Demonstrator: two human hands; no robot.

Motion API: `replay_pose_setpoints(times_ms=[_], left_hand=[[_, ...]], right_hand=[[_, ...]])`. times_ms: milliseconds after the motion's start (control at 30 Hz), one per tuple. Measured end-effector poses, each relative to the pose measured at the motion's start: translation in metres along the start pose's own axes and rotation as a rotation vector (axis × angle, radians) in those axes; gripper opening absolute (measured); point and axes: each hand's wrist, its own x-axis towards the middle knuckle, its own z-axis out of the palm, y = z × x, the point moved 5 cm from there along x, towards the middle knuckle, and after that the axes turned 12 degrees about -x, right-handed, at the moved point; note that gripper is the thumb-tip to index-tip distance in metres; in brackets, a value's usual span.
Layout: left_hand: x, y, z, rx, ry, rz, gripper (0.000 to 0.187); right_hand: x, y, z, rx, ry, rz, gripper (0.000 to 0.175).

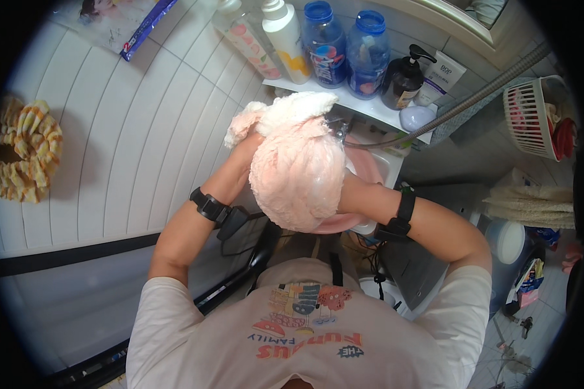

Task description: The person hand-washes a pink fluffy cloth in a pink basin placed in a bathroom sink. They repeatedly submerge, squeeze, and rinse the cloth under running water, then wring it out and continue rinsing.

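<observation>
A bunched, fluffy pink and white towel (297,175) is held up between my hands, above the basin (394,163). The wrist of my left hand (255,143) runs in behind the towel's upper left side, and its fingers are hidden. From the right, my right hand (346,187) goes in behind the towel, with its fingers also covered. Black straps with small devices are round both forearms. Pink shows inside the white basin, partly behind the towel. A metal shower hose (447,114) runs from a fitting beside the towel to the upper right.
A white shelf (338,91) beyond the towel carries several bottles, a tube and a lilac soap-like piece (417,118). A white plastic basket (528,116) hangs at right above folded cloth (530,206). On the left tiled wall are a yellow checked fabric band (39,146) and a package (121,24).
</observation>
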Motion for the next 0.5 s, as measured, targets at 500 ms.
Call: replay_pose_setpoints(times_ms=[500], left_hand=[[-0.002,-0.006,0.007,0.113,0.073,-0.039,0.042]], right_hand=[[0.018,0.014,0.051,-0.473,-0.162,0.005,0.056]])
